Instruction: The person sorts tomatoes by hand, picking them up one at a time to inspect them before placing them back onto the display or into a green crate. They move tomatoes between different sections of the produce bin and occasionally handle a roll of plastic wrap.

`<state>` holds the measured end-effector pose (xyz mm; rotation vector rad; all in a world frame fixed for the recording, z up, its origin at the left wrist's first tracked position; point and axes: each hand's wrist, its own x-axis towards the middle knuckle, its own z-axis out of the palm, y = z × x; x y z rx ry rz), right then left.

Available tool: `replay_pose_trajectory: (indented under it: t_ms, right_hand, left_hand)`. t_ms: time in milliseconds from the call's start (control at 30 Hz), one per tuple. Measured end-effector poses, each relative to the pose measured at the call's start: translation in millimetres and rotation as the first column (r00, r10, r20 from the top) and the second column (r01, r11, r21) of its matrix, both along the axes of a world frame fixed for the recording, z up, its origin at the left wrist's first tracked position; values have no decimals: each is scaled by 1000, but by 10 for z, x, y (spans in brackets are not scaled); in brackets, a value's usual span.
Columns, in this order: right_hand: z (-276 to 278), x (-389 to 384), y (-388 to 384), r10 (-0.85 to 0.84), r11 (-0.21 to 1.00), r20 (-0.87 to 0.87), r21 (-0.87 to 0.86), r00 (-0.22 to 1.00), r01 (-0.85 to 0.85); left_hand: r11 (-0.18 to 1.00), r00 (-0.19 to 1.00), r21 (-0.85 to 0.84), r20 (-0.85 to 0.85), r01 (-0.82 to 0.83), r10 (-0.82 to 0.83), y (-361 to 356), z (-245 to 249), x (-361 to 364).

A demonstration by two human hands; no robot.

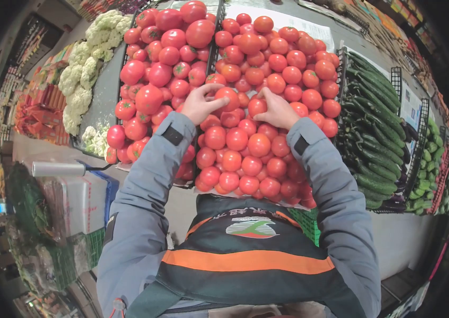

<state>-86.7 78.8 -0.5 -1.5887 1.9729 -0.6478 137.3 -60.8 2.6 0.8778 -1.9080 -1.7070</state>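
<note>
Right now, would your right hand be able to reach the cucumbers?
Probably yes: only tomatoes and a black rim lie between the right hand and the cucumbers, whose tops look uncovered.

A grocery shop's produce section, with heaped tomatoes (259, 144), cauliflowers (78, 74) and cucumbers (375, 132) on display.

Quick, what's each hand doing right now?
Left hand: partly curled against a tomato; can't tell if gripping.
Right hand: partly curled against another tomato; can't tell if gripping.
</note>
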Motion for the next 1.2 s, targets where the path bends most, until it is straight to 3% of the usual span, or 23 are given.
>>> replay_pose_trajectory:
  t_ms: [300,400,500,600,700,900,1000,1100,1200]
  right_hand:
    - [-90,2,-21,196,976,-157,132,968,-176]
    - [-90,33,-17,153,988,-114,40,982,-149]
    - [-56,105,-17,159,987,-257,76,953,-144]
    - [-11,90,-35,202,974,-256,152,945,-168]
    - [2,80,-30,190,979,-221,117,957,-167]
    - [39,168,19,128,991,-285,77,950,-111]
    - [98,280,-42,176,976,-501,202,848,-84]
    - [175,463,-205,106,993,-649,35,753,-110]
    - [204,635,-471,224,974,-477,94,850,-204]
  left_hand:
    - [995,995,-31,40,-94,95,53,94,439]
    - [989,989,5,4,-149,149,104,101,565]
    - [981,981,15,-6,-192,192,208,136,701]
    - [970,970,64,-52,-234,237,341,200,834]
    - [935,945,153,-13,-321,326,560,348,1004]
    - [874,894,306,-127,-377,430,889,240,1246]
    - [809,850,441,-168,-388,499,928,185,1308]
    - [745,835,607,-233,-275,498,898,132,1439]
    - [676,800,696,-252,-241,545,886,166,1474]
